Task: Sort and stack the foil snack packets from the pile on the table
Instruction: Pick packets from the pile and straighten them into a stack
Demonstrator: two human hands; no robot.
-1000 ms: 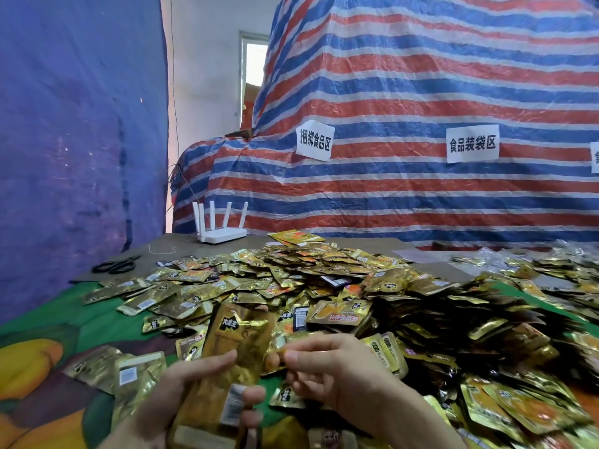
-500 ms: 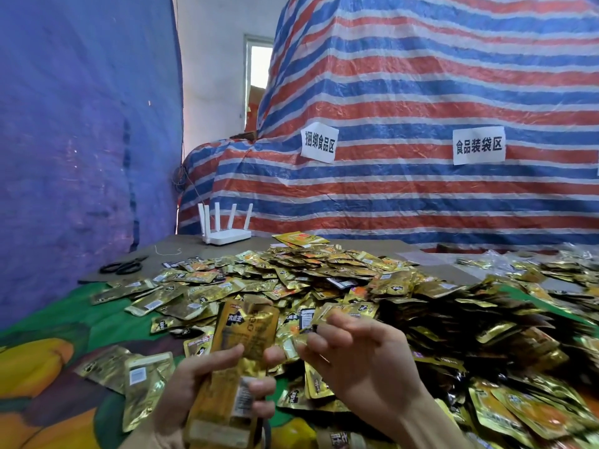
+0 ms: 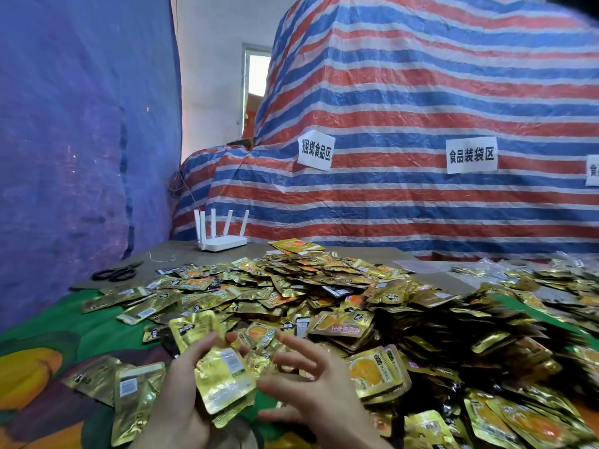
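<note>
— So, where's the stack (image 3: pixel 223 374)?
— In the left hand (image 3: pixel 178 400), fingers curled round it, just before the pile (image 3: pixel 340 296). Its packet count I can't tell.
— And the right hand (image 3: pixel 314 387)?
— Beside the stack, fingers spread, holding nothing. The pile runs out of view rightward, blurred there.

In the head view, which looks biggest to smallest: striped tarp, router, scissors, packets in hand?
1. tarp
2. held packets, but they are near the camera, so unsure
3. router
4. scissors, nearly router-sized
</note>
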